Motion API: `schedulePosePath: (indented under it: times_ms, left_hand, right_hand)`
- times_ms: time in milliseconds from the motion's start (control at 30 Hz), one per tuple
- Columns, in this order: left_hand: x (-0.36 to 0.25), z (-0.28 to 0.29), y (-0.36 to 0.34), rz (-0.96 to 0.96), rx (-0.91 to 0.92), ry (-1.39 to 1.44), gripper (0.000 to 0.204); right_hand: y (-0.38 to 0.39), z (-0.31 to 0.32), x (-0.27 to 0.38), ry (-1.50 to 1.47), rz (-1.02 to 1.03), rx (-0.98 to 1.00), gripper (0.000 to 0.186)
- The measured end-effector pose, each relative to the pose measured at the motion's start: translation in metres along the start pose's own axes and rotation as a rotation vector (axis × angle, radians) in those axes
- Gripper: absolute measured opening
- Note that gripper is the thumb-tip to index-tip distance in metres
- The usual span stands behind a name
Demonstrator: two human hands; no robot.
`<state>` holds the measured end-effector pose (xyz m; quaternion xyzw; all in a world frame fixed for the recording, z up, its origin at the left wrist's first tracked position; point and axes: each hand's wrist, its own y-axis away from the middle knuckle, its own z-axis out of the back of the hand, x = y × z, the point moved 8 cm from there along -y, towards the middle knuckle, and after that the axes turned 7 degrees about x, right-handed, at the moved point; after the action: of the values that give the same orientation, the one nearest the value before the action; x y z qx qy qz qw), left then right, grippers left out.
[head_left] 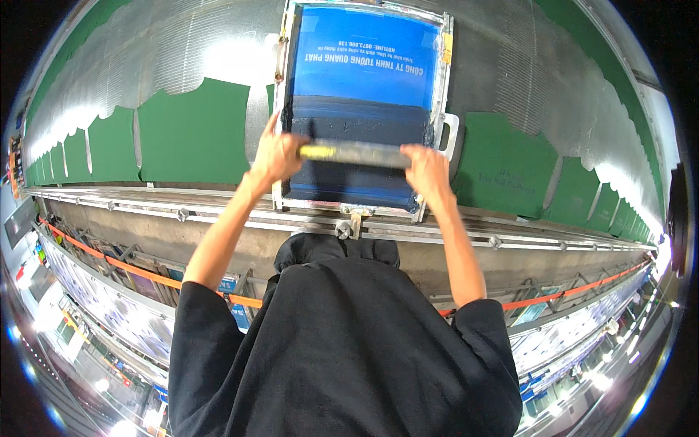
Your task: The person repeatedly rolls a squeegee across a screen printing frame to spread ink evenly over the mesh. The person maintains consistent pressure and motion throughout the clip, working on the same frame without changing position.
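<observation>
My left hand [279, 156] and my right hand [428, 170] grip opposite ends of a long squeegee [358, 154], its grey bar showing some yellow near the left end. It lies crosswise over a metal-framed printing screen [441, 65], slightly blurred. The screen's far half is bright blue [364, 29] with pale lettering; dark ink [349, 188] covers the near half, around and below the squeegee. A white handle [452, 135] sticks out from the frame's right side, just beyond my right hand. A clamp [342, 229] sits at the middle of the frame's near edge.
A long grey table [510, 51] stretches left and right, carrying green sheets [191, 131] along its near part. A metal rail [142, 199] with knobs runs along its front edge. An orange strip [145, 270] and further long racks show behind my dark-clothed body and arms.
</observation>
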<state>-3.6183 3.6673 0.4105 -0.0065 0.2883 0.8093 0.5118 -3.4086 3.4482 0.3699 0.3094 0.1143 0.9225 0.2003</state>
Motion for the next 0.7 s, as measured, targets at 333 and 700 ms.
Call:
schedulePosePath:
  times_ms: [333, 700]
  left_hand:
    - [0.023, 0.041, -0.078, -0.086, -0.014, -0.092, 0.019]
    - [0.000, -0.017, 0.002, -0.060, -0.025, -0.048, 0.035]
  right_hand:
    - [-0.083, 0.040, -0.013, 0.096, 0.002, -0.017, 0.023]
    - [-0.002, -0.008, 0.006, 0.115, 0.017, -0.083, 0.042]
